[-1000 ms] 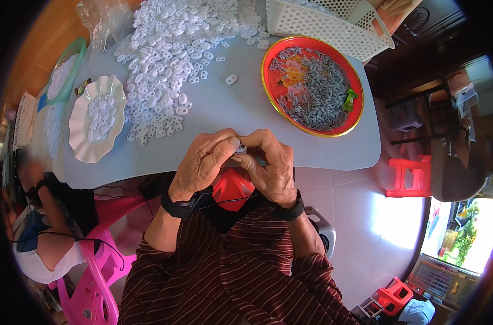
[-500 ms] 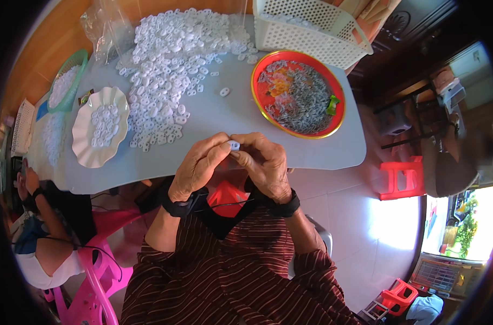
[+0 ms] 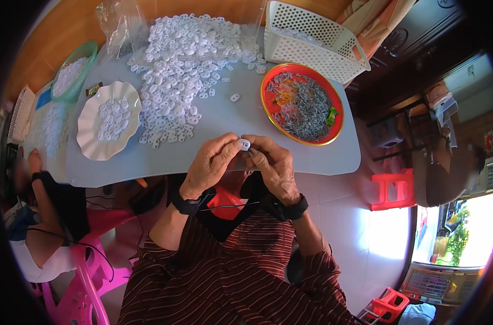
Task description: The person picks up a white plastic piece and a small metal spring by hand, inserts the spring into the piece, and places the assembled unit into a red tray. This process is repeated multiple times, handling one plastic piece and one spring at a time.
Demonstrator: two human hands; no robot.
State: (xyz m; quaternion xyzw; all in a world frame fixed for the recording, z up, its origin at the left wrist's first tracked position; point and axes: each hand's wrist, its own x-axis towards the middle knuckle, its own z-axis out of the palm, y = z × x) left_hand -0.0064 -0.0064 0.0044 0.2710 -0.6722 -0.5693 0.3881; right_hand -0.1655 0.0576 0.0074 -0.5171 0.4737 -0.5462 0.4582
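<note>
My left hand [image 3: 211,162] and my right hand [image 3: 273,165] meet over the near edge of the grey table [image 3: 224,124], and together they pinch one small white plastic piece [image 3: 245,144] between the fingertips. A big heap of the same white pieces [image 3: 184,65] lies on the table beyond my hands. A single loose white piece [image 3: 235,98] rests apart from the heap. To the right of it stands a red round tray [image 3: 333,97] filled with small grey metal parts [image 3: 303,108].
A white scalloped plate [image 3: 89,135] with some white pieces sits at the left, a green bowl [image 3: 73,76] behind it. A white perforated basket [image 3: 311,40] stands at the back right. Another person's arm [image 3: 46,216] is at the far left, and a red stool [image 3: 390,189] is on the floor.
My hands have lifted slightly toward the table edge and the white piece now shows clearly between the fingertips. The view has shifted, so the table appears lower and further right.
</note>
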